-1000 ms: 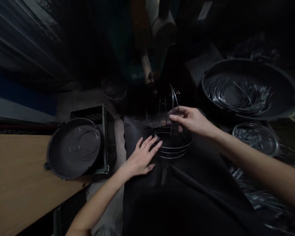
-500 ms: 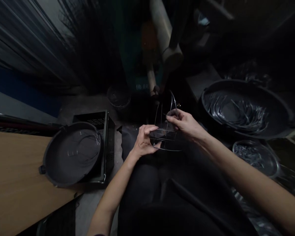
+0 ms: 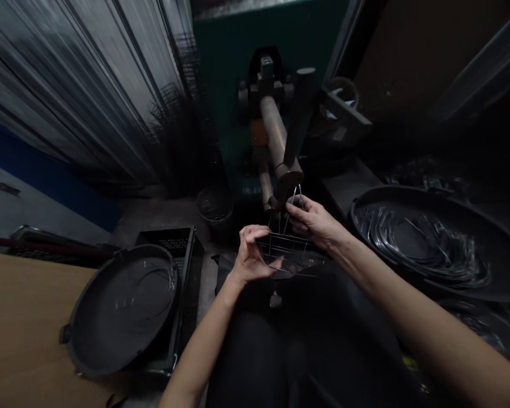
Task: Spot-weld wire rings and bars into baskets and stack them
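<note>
Between my hands is a wire frame (image 3: 287, 237) of thin, shiny metal rods, tilted in front of a machine. My left hand (image 3: 255, 255) is closed on its left side, fingers over the upper wires and thumb beneath. My right hand (image 3: 312, 220) pinches the upright wire loop at the frame's upper right; its fingertips partly hide that wire. Just beyond the fingers are the machine's thick upper arm (image 3: 278, 133) and thinner lower arm (image 3: 266, 181). The loop's top reaches close to the end of the upper arm; I cannot tell whether they touch.
On the right, a large black basin (image 3: 433, 283) holds many bent wires (image 3: 378, 232), above another container of metal pieces (image 3: 471, 323). At left, a black basin (image 3: 119, 317) with a few wires rests on a crate (image 3: 187, 249) beside a wooden board (image 3: 21, 323). A bucket (image 3: 216, 212) stands behind.
The view has tilted up, showing more of the machine. The wire frame, still in both hands, is closer to the end of the machine's upper arm.
</note>
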A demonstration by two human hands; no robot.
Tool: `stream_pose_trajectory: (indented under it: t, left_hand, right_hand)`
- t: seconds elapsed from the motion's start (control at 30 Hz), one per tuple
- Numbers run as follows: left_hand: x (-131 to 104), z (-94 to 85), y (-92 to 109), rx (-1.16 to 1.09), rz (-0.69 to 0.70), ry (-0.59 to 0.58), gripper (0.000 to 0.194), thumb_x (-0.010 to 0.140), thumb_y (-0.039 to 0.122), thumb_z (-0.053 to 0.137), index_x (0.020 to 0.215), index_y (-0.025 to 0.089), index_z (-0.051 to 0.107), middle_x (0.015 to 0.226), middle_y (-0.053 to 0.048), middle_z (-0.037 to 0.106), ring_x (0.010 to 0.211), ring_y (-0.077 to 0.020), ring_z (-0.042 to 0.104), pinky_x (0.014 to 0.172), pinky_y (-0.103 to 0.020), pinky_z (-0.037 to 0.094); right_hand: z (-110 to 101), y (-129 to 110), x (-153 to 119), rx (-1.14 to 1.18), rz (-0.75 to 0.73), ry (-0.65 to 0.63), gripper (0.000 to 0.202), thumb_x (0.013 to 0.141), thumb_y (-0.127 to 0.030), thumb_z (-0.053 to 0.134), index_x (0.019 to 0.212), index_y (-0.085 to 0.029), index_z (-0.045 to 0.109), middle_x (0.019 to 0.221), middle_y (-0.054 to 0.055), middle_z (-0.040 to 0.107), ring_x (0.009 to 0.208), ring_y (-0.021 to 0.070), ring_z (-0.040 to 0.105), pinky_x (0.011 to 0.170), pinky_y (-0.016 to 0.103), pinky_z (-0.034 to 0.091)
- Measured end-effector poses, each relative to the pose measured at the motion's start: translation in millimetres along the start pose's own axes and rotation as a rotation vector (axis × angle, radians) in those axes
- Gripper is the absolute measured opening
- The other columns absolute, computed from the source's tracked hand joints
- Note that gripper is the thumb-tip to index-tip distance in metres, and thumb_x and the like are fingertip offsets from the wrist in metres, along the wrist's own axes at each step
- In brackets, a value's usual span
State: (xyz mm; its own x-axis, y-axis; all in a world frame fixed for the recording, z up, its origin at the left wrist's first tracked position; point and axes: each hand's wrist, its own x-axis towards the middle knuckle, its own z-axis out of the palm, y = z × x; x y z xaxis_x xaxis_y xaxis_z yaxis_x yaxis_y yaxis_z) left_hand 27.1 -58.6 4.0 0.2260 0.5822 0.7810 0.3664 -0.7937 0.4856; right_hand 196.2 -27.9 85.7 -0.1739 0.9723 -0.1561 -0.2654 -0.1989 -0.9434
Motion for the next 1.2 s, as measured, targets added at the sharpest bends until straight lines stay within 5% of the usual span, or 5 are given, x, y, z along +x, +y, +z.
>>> stream_pose_trajectory:
  t: [0.57,1.2]
  left_hand:
    - [24,3.2,-28,-0.065,-0.095,-0.065,0.073,0.058,0.021,0.073,0.117,0.023,0.029,0.109,-0.009,0.052,0.097,-0.0225,0.058,0.084,-0.044,0.050]
    - [38,3.0,-49,-0.025,-0.146,-0.155,0.077,0.058,0.025,0.075,0.118,0.024,0.026,0.107,-0.007,0.054,0.096,-0.0219,0.059,0.089,-0.044,0.046]
  right_hand:
    - [-12,9,40,0.015,0.006,0.036,0.054,0.051,-0.044,0.085,0.078,-0.019,0.045,0.055,-0.008,0.047,0.037,0.0002,0.026,0.034,0.013,0.014]
    - [-11,7,64,0.008,-0.001,0.150,0.035,0.067,-0.026,0.075,0.070,-0.020,0.041,0.043,-0.010,0.035,0.035,0.0023,0.026,0.034,0.015,0.018]
